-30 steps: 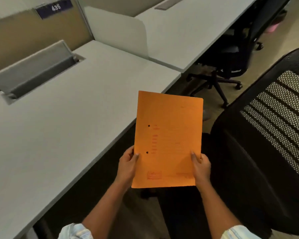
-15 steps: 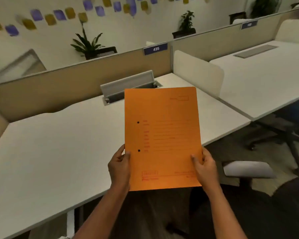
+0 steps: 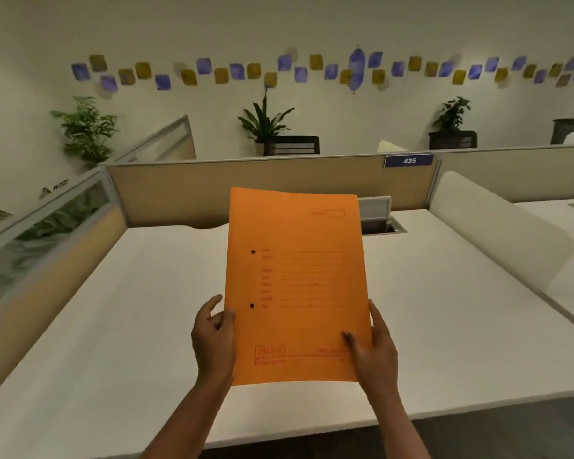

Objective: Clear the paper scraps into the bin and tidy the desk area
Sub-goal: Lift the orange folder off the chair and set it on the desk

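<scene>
An orange paper folder point(image 3: 299, 279) with two punched holes and printed red lines is held upright over the white desk point(image 3: 120, 319). My left hand point(image 3: 214, 342) grips its lower left edge. My right hand point(image 3: 375, 349) grips its lower right edge, thumb on the front. No paper scraps or bin are in view.
A beige partition point(image 3: 193, 190) with a blue "435" label point(image 3: 408, 160) runs along the desk's back. An open cable tray point(image 3: 380, 220) sits in the desk behind the folder. A white rounded divider point(image 3: 497, 226) stands at right, a glass-topped partition point(image 3: 47, 220) at left. Potted plants point(image 3: 269, 124) line the far wall.
My view has swung up and left from the chair and desk edge to face the desk squarely. The folder stays in both hands and now hangs over the desk top.
</scene>
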The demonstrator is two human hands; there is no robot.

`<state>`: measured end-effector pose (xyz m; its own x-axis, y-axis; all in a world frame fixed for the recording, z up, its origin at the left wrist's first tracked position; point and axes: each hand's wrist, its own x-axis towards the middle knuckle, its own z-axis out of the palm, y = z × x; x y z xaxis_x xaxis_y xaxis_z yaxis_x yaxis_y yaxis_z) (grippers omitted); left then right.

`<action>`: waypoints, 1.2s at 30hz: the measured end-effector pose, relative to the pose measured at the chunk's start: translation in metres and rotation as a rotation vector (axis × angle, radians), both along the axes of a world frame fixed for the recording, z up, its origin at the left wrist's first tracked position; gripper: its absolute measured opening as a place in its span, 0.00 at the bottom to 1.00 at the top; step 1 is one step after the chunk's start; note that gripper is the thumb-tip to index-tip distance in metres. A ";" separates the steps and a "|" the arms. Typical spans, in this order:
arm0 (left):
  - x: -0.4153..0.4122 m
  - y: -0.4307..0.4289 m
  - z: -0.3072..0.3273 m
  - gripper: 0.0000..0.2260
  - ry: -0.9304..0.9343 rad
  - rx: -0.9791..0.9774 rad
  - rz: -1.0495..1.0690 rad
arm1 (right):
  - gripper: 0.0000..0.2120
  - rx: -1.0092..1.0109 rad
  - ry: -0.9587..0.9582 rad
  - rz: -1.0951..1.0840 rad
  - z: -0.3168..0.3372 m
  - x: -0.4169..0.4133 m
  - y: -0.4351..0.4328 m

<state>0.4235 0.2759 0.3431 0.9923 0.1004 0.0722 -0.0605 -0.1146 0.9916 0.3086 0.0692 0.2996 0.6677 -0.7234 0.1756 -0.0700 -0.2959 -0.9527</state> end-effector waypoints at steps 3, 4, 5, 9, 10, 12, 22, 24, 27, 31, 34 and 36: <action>0.042 0.020 0.007 0.12 -0.001 0.019 -0.063 | 0.30 -0.031 -0.037 -0.058 0.006 0.047 0.014; 0.056 0.026 0.009 0.12 -0.009 0.034 -0.087 | 0.30 -0.042 -0.032 -0.068 0.008 0.062 0.018; 0.069 0.033 0.011 0.13 -0.014 0.054 -0.110 | 0.30 -0.053 -0.021 -0.076 0.010 0.077 0.023; 0.118 0.054 0.011 0.20 -0.017 0.120 -0.227 | 0.30 -0.089 -0.027 -0.120 0.016 0.128 0.041; 0.129 0.056 0.010 0.21 -0.010 0.134 -0.242 | 0.30 -0.101 -0.035 -0.127 0.017 0.138 0.044; 0.147 0.057 0.009 0.22 0.000 0.151 -0.252 | 0.30 -0.118 -0.035 -0.134 0.018 0.157 0.046; 0.216 0.041 -0.005 0.22 0.004 0.160 -0.186 | 0.30 -0.127 0.060 -0.154 0.011 0.235 0.037; 0.232 0.035 -0.010 0.20 0.019 0.180 -0.174 | 0.30 -0.124 0.070 -0.152 0.007 0.252 0.030; 0.260 0.023 -0.018 0.19 0.040 0.206 -0.168 | 0.29 -0.133 0.097 -0.137 0.000 0.282 0.017; 0.298 0.004 -0.030 0.19 0.058 0.254 -0.159 | 0.29 -0.122 0.126 -0.110 -0.012 0.327 -0.004; 0.329 -0.012 -0.042 0.20 0.082 0.294 -0.147 | 0.29 -0.113 0.161 -0.086 -0.023 0.361 -0.021; 0.351 -0.022 -0.052 0.20 0.092 0.327 -0.146 | 0.29 -0.113 0.181 -0.074 -0.032 0.384 -0.031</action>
<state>0.7746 0.2542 0.2915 0.9983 -0.0564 -0.0132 -0.0119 -0.4227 0.9062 0.6921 0.0380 0.2673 0.6418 -0.7539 0.1405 -0.2624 -0.3880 -0.8835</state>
